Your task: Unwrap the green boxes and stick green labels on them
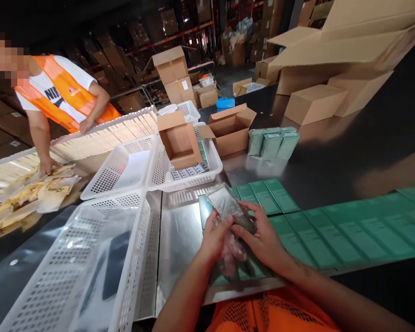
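Both my hands grip a clear plastic bag (226, 205) with a flat greyish item inside, its loose end hanging below the fingers. My left hand (217, 235) closes on its left side with the thumb across the front. From the right, my right hand (259, 230) pinches it, thumb over the plastic and fingers behind. Green boxes (332, 235) lie flat in rows beneath and to the right of my hands. What the bag holds cannot be made out clearly.
White perforated baskets (138, 230) stand to the left. A small open carton (181, 143) sits in one, with another open carton (231, 131) behind. Wrapped green packs (273, 143) and larger cartons (314, 103) are farther back. A co-worker in an orange vest (67, 94) handles yellowish packets (51, 191).
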A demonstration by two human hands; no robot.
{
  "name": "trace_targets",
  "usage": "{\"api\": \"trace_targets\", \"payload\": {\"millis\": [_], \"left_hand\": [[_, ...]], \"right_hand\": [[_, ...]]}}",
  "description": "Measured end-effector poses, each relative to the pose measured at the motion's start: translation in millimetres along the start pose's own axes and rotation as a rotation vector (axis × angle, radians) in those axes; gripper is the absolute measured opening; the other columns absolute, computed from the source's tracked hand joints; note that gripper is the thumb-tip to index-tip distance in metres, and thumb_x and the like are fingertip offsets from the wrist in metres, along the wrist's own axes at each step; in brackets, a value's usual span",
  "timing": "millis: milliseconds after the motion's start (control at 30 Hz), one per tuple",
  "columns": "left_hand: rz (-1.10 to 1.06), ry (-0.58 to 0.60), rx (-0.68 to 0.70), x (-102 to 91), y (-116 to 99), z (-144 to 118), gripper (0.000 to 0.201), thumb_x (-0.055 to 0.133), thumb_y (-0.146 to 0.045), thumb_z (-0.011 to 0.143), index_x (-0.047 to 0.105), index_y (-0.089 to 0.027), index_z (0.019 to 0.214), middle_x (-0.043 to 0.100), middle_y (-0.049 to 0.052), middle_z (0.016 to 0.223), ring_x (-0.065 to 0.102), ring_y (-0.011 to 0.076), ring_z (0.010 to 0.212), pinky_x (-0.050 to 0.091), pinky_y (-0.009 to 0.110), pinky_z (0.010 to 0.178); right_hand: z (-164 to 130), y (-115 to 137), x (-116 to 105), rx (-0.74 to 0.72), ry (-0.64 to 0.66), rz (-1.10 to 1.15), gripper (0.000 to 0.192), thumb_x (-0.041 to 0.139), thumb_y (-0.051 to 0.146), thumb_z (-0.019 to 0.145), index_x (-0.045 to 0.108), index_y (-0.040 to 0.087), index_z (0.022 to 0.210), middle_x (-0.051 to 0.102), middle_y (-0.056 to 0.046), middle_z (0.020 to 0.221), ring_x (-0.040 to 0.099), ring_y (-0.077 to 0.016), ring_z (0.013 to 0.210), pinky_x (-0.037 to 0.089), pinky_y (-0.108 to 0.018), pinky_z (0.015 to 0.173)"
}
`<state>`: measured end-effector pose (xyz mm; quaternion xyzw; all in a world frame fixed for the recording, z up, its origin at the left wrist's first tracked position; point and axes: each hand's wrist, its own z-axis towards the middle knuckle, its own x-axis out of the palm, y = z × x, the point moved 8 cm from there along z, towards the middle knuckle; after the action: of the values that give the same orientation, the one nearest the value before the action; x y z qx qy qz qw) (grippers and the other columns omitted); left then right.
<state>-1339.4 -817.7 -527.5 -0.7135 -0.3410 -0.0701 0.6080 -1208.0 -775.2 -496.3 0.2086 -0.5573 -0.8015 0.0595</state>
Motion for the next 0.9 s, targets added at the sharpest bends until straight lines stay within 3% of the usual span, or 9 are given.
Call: {"api": "trace_targets", "payload": {"millis": [100, 200, 367, 500, 567, 667, 767, 900], "left_hand": [[0.049, 0.022, -0.030, -1.9, -3, -1, 0.054, 0.087, -0.059, 0.064, 0.067, -0.020, 0.096, 0.073, 0.002, 0.081, 0.070, 0.0205, 0.070, 0.058, 0.031, 0.063], [0.178, 0.160, -0.013, 6.1, -8, -4, 0.053, 0.090, -0.051, 0.063, 0.069, -0.020, 0.101, 0.076, 0.004, 0.089, 0.071, 0.0240, 0.081, 0.059, 0.035, 0.071], [0.367, 0.266, 0.126, 17.1, -12, -7, 0.044, 0.086, -0.042, 0.070, 0.071, -0.021, 0.106, 0.076, 0.004, 0.100, 0.068, 0.0217, 0.088, 0.053, 0.032, 0.081], [0.713, 0.211, 0.226, 17.2, -10, -7, 0.034, 0.079, -0.033, 0.077, 0.068, -0.021, 0.106, 0.075, 0.003, 0.098, 0.064, 0.0202, 0.083, 0.049, 0.031, 0.077], [0.847, 0.176, 0.273, 16.1, -13, -7, 0.030, 0.077, -0.031, 0.078, 0.069, -0.020, 0.105, 0.074, 0.003, 0.095, 0.063, 0.0199, 0.081, 0.048, 0.031, 0.075], [0.772, 0.183, 0.277, 13.8, -20, -6, 0.054, 0.083, -0.028, 0.072, 0.064, -0.023, 0.123, 0.074, 0.005, 0.105, 0.066, 0.0209, 0.085, 0.051, 0.030, 0.076], [0.628, 0.219, 0.327, 13.3, -29, -6, 0.078, 0.089, -0.027, 0.064, 0.059, -0.025, 0.136, 0.072, 0.007, 0.120, 0.068, 0.0227, 0.095, 0.052, 0.031, 0.081], [0.698, 0.253, 0.366, 17.4, -25, -3, 0.041, 0.077, -0.027, 0.076, 0.073, -0.023, 0.116, 0.076, 0.004, 0.102, 0.066, 0.0205, 0.086, 0.049, 0.029, 0.080]], "right_hand": [[0, 3, 5, 0.034, 0.048, 0.024, 0.060, 0.072, 0.058, 0.085, 0.045, 0.031, 0.131, 0.058, -0.011, 0.125, 0.061, -0.0319, 0.114, 0.052, -0.057, 0.101], [11, 10, -3, 0.078, 0.025, 0.129, 0.077, 0.071, 0.065, 0.082, 0.036, 0.028, 0.139, 0.055, -0.014, 0.127, 0.060, -0.0302, 0.113, 0.057, -0.050, 0.093], [27, 19, -6, 0.171, 0.099, 0.296, 0.061, 0.063, 0.064, 0.090, 0.047, 0.029, 0.137, 0.060, -0.006, 0.110, 0.062, -0.0210, 0.091, 0.058, -0.035, 0.078], [27, 21, -17, 0.035, -0.099, 0.385, 0.060, 0.063, 0.061, 0.092, 0.042, 0.031, 0.141, 0.060, -0.006, 0.114, 0.062, -0.0209, 0.100, 0.056, -0.035, 0.088], [25, 20, -16, -0.046, -0.111, 0.347, 0.068, 0.068, 0.058, 0.090, 0.040, 0.031, 0.145, 0.060, -0.006, 0.113, 0.061, -0.0232, 0.108, 0.053, -0.039, 0.097], [19, 10, -8, -0.034, 0.010, 0.298, 0.083, 0.082, 0.051, 0.080, 0.040, 0.031, 0.149, 0.059, -0.008, 0.122, 0.062, -0.0248, 0.110, 0.054, -0.040, 0.096], [11, -1, -11, 0.036, 0.078, 0.265, 0.077, 0.083, 0.042, 0.078, 0.046, 0.030, 0.145, 0.062, -0.007, 0.120, 0.064, -0.0246, 0.109, 0.054, -0.041, 0.098], [3, -16, -30, 0.131, 0.059, 0.198, 0.072, 0.084, 0.042, 0.076, 0.052, 0.028, 0.139, 0.067, -0.006, 0.111, 0.066, -0.0260, 0.106, 0.054, -0.044, 0.097]]}}
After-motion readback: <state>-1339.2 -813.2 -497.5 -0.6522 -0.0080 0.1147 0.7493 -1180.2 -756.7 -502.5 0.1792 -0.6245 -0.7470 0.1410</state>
